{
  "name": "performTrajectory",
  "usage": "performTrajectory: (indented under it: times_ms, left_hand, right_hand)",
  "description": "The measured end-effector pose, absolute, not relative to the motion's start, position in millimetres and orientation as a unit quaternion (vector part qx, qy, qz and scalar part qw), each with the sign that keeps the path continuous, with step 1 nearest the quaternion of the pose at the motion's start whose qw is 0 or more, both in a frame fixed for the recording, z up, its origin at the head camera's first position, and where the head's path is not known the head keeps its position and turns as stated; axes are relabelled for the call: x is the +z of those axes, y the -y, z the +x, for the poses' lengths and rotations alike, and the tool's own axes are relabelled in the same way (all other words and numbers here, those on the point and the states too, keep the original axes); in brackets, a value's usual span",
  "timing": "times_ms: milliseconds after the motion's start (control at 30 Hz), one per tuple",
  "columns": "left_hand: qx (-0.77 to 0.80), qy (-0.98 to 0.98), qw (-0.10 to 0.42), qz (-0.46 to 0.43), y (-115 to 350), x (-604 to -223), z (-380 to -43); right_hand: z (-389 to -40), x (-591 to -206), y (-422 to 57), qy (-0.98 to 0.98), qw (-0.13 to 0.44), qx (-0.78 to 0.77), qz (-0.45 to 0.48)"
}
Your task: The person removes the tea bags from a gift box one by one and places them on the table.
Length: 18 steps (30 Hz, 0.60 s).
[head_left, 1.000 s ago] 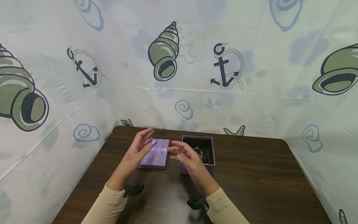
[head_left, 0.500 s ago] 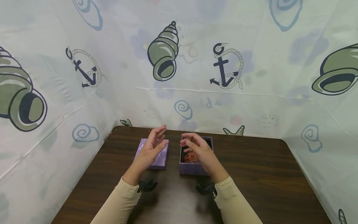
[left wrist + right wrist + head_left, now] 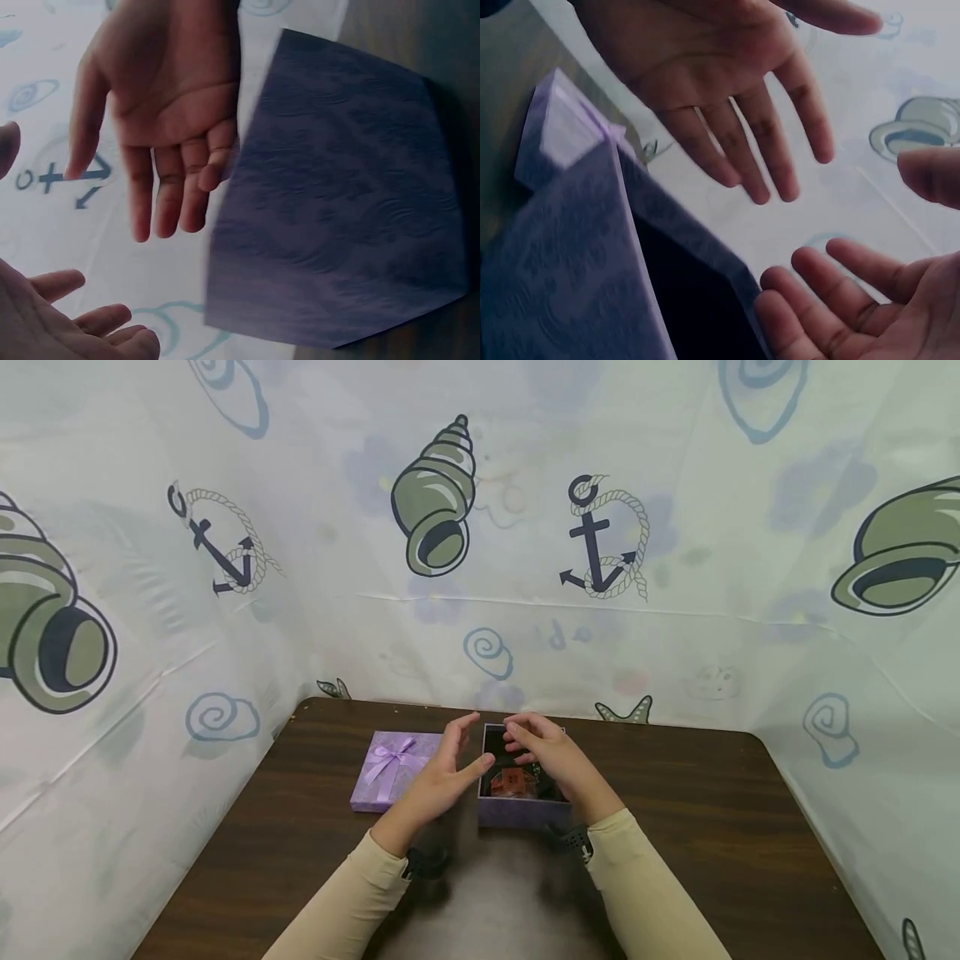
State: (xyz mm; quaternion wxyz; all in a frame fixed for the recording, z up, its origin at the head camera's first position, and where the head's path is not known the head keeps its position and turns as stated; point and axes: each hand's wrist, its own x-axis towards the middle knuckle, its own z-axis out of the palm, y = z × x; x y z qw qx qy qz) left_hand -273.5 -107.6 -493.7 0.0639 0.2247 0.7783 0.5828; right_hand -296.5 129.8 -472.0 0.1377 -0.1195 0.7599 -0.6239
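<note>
Both hands hang in the air, palms facing each other, fingers loosely bent and holding nothing. My left hand (image 3: 442,781) is between the purple lid (image 3: 367,789) and the open purple box (image 3: 522,815), overlapping the lid's right side in the head view. Over the box's right part hovers my right hand (image 3: 558,764), covering some of its inside. A small reddish-orange, house-like item (image 3: 512,782) lies in the box among dark contents. The left wrist view shows the left hand (image 3: 56,322) low and the right hand (image 3: 172,112) above it, beside the box's patterned wall (image 3: 337,202).
The lid carries a lilac ribbon bow (image 3: 392,758). Both objects stand on a dark brown wooden table (image 3: 675,810). Behind it hangs a pale cloth (image 3: 517,552) printed with shells and anchors. Each wrist wears a black camera band (image 3: 427,862).
My left hand has moved right, off most of the lid, so the bow shows. My right hand has shifted right over the box, uncovering the reddish-orange item. Lid and box stay in place.
</note>
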Motion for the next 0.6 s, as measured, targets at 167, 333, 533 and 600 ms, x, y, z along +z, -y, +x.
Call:
performTrajectory:
  times_ms: [167,333,533,600]
  left_hand:
    - [0.539,-0.811,0.077,0.212,100.8,-507.9,-270.6]
    - [0.52,-0.825,0.084,0.203,92.5,-523.4,-273.0]
    - [0.503,-0.838,0.104,0.183,79.4,-541.3,-278.2]
    - [0.497,-0.844,0.1,0.174,75.1,-543.8,-278.2]
  right_hand:
    - [-306.1,-478.7,-134.4,-0.771,0.156,-0.61,-0.092]
    - [-316.9,-487.5,-138.6,-0.758,0.178,-0.622,-0.082]
    - [-321.3,-498.6,-146.6,-0.689,0.186,-0.698,-0.061]
    - [-321.6,-499.1,-149.2,-0.678,0.185,-0.71,-0.052]
